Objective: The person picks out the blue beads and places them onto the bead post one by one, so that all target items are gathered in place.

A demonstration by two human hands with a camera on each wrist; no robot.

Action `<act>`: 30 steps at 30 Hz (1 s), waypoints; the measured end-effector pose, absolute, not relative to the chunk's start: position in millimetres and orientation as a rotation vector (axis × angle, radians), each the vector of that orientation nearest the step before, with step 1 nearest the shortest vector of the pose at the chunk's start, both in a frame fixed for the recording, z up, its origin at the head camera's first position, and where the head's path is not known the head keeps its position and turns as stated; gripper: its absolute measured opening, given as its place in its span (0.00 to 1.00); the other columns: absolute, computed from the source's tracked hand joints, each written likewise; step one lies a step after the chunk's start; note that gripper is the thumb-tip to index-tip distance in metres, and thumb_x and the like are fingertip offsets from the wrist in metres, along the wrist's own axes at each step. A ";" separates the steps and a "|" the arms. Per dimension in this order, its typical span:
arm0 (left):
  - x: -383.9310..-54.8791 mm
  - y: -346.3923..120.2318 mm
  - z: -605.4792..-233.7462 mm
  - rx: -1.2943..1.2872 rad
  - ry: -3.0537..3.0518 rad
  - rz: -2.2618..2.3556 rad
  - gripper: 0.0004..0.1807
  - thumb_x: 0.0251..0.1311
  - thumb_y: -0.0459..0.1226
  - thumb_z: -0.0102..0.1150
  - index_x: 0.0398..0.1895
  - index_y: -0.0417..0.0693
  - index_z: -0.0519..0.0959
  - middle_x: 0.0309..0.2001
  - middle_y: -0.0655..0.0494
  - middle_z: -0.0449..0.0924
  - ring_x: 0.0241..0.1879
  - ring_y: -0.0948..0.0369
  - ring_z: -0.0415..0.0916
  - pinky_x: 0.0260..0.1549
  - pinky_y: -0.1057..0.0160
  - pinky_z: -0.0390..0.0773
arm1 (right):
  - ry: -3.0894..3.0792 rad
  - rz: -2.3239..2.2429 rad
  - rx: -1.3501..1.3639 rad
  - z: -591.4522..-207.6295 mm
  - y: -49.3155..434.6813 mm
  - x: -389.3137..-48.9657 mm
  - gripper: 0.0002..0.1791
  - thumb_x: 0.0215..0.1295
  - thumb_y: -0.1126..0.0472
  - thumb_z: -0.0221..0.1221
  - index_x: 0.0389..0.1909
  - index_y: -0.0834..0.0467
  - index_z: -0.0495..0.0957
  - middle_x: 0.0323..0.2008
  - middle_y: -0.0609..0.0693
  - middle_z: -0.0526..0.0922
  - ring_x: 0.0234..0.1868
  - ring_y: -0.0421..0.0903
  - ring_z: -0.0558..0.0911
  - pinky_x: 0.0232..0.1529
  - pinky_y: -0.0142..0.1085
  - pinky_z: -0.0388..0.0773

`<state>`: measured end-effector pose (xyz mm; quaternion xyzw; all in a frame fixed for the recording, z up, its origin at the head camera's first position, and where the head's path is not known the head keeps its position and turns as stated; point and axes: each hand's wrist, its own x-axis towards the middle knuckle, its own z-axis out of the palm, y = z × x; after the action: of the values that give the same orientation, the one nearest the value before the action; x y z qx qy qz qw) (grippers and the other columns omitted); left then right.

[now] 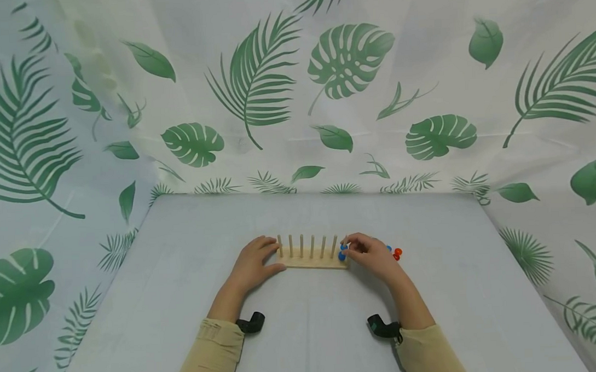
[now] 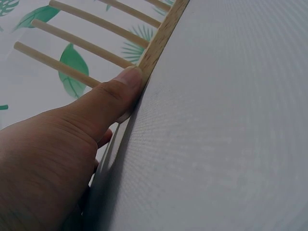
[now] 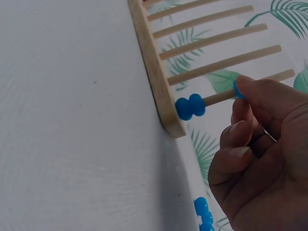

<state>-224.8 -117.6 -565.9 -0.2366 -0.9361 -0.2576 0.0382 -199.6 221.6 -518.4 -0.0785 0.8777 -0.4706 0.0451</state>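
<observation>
A wooden peg board (image 1: 310,260) with several upright pegs lies on the table in the head view. My left hand (image 1: 251,264) grips its left end, thumb (image 2: 118,89) along the front edge and fingers behind. Around the base of the rightmost peg sit blue beads (image 3: 190,107) with rounded lobes. Higher on that same peg is another blue bead (image 3: 238,90), which my right hand (image 1: 374,255) pinches between thumb and forefinger. The peg's tip pokes out past the thumb in the right wrist view. The other pegs in the head view carry no beads.
Right of my right hand lie loose red beads (image 1: 398,252) and a blue bead (image 1: 389,248), partly hidden by the hand. More loose blue beads (image 3: 204,211) show low in the right wrist view. A leaf-patterned curtain (image 1: 276,137) rises behind the white table (image 1: 303,322).
</observation>
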 end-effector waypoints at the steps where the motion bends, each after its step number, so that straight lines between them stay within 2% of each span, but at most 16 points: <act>1: -224.6 -117.6 -565.7 -0.724 -2.868 -0.791 0.35 0.56 0.57 0.66 0.64 0.50 0.77 0.66 0.53 0.73 0.72 0.48 0.62 0.72 0.46 0.64 | 2.677 -1.420 -0.237 -520.6 221.7 -200.2 0.11 0.66 0.56 0.65 0.48 0.52 0.80 0.32 0.48 0.78 0.30 0.42 0.74 0.27 0.30 0.72; 7: -224.0 -117.1 -565.6 -0.702 -2.895 -0.784 0.36 0.56 0.58 0.66 0.65 0.52 0.76 0.67 0.54 0.72 0.73 0.49 0.61 0.73 0.47 0.63 | 2.646 -1.378 -0.186 -529.9 221.3 -200.6 0.12 0.65 0.55 0.65 0.48 0.49 0.81 0.31 0.48 0.80 0.26 0.42 0.74 0.24 0.32 0.73; 15: -224.4 -117.5 -564.9 -0.706 -2.890 -0.792 0.35 0.56 0.58 0.67 0.65 0.51 0.76 0.66 0.53 0.73 0.72 0.48 0.62 0.73 0.46 0.63 | 2.612 -1.379 -0.184 -533.3 221.0 -198.4 0.15 0.65 0.52 0.65 0.50 0.51 0.80 0.30 0.49 0.80 0.22 0.42 0.74 0.21 0.33 0.73; 30: -224.7 -118.9 -563.8 -0.742 -2.868 -0.786 0.35 0.56 0.57 0.67 0.64 0.51 0.76 0.66 0.52 0.73 0.72 0.47 0.62 0.72 0.46 0.64 | 2.600 -1.369 -0.187 -537.7 220.4 -199.9 0.14 0.66 0.53 0.65 0.51 0.48 0.79 0.30 0.48 0.80 0.21 0.43 0.74 0.21 0.34 0.76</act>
<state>-224.7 -118.9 -563.8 -0.2418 -0.9351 -0.2564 0.0382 -199.9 220.4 -537.7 -0.0632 0.8787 -0.4627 0.0984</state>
